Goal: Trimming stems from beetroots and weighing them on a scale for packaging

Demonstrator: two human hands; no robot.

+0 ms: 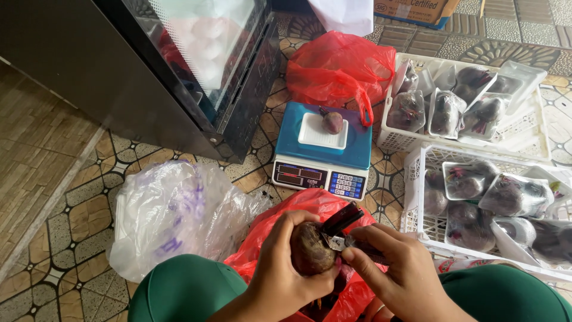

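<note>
The left hand (pixel 280 262) grips a half-trimmed beetroot (pixel 311 249), the right hand (pixel 398 269) clasps pruning shears (pixel 341 229); wrapped beets (pixel 476 197) fill crates (pixel 417 179) beyond.

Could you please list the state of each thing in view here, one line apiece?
Left hand: closed around the beetroot.
Right hand: closed on the cutter.
Beetroot: held, cutter blades at its top.
Cutter: against the beetroot.
Scale: display lit, white tray on top.
Small beetroot: resting on the scale tray.
Crates: filled with wrapped beetroots.
Red bag: bulging, behind the scale.
</note>
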